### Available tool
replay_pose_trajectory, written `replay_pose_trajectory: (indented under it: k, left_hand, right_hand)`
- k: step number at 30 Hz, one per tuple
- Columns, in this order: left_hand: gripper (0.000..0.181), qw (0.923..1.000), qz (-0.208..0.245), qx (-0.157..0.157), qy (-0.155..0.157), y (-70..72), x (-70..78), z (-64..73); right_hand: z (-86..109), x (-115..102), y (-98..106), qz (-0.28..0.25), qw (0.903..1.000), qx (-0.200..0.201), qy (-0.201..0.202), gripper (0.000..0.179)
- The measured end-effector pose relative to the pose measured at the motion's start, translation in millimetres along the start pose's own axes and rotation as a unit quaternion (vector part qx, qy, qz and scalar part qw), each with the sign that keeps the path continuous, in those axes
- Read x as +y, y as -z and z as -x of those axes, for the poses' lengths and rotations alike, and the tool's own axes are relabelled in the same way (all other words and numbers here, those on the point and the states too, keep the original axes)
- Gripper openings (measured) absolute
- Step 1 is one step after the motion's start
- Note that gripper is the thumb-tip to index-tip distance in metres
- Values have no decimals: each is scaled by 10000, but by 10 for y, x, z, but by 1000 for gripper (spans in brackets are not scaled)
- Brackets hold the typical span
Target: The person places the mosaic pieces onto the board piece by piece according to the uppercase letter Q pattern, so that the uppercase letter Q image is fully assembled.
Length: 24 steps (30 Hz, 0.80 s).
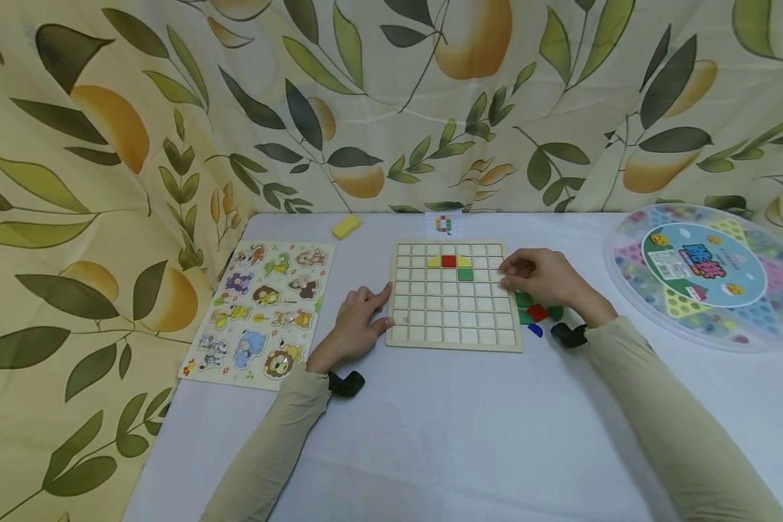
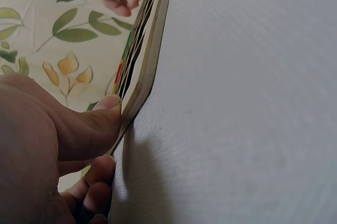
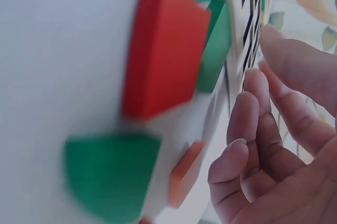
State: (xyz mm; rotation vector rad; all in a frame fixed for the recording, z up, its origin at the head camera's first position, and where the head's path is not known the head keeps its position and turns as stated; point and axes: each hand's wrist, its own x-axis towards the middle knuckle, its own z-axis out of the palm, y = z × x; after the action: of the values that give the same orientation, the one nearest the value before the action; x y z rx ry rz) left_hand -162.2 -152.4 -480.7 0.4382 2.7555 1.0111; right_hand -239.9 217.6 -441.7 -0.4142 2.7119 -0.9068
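Observation:
A pale wooden grid board (image 1: pixel 431 304) lies on the white table between my hands. On it sit a red square piece (image 1: pixel 449 261) flanked by yellow curved pieces (image 1: pixel 434 261), and a green square piece (image 1: pixel 465 275) beneath the right one. My left hand (image 1: pixel 355 319) rests at the board's left edge, thumb and index finger spread along it. Over the right edge hovers my right hand (image 1: pixel 538 275), fingers loosely bent, with nothing visible between thumb and fingertips. Below it are loose pieces, among them a thick red one (image 3: pixel 166 50) and a rounded green one (image 3: pixel 110 176).
An animal puzzle board (image 1: pixel 254 312) lies left. Behind the grid board are a yellow block (image 1: pixel 346 227) and a small pattern card (image 1: pixel 444 224). A round clear game box (image 1: pixel 678 290) stands right. Patterned cloth (image 1: pixel 391 109) hangs along the back.

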Motion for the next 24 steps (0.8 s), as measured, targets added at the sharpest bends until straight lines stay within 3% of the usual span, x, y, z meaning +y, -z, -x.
replay_pose_trajectory:
  k: [11,24]
  left_hand:
    - [68,10000,25,-13,-13,-16,-25,-13]
    - [67,10000,-40,68,-48,-21,-10,-6]
  right_hand:
    - [217,159,105,114,9999,-111,54,31]
    - [288,204,89,260,9995,-173,26,26]
